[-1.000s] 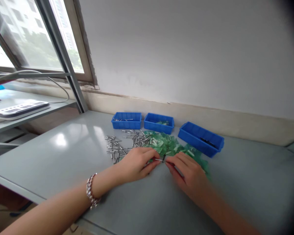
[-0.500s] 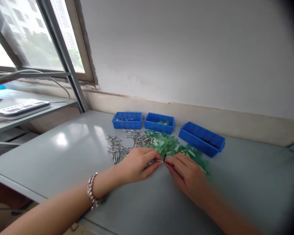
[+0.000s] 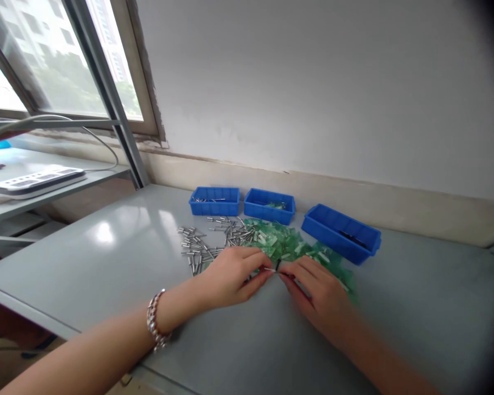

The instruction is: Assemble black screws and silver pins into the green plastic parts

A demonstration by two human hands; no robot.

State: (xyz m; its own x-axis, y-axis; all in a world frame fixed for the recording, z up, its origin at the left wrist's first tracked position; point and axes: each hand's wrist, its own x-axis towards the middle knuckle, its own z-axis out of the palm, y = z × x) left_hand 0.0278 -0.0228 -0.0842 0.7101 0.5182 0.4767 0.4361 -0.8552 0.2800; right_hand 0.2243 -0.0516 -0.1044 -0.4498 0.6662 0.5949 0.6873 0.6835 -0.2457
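Over the table, my left hand [image 3: 235, 275] pinches a thin metal pin, apparently a blind rivet [image 3: 269, 269], between thumb and fingertips. Facing it, my right hand [image 3: 319, 288] is closed in a pinch at the rivet's other end. A short black piece [image 3: 278, 264] stands up between the fingertips of both hands; its kind is too small to tell. Behind my left hand lie many loose silver blind rivets [image 3: 193, 244]. Small green plastic pieces [image 3: 286, 241] are heaped beyond my fingertips and under the right hand's far side.
Three blue bins stand along the wall: the left bin [image 3: 214, 209] with rivets, the middle bin [image 3: 267, 215] with green pieces, the right bin [image 3: 333, 241] with black parts. A power strip [image 3: 39, 182] lies on the shelf at left, beside the metal post [image 3: 127, 142].
Both hands keep their pinch with the rivet and the black piece between them. Only a very slight shift of the fingertips and of the view shows.
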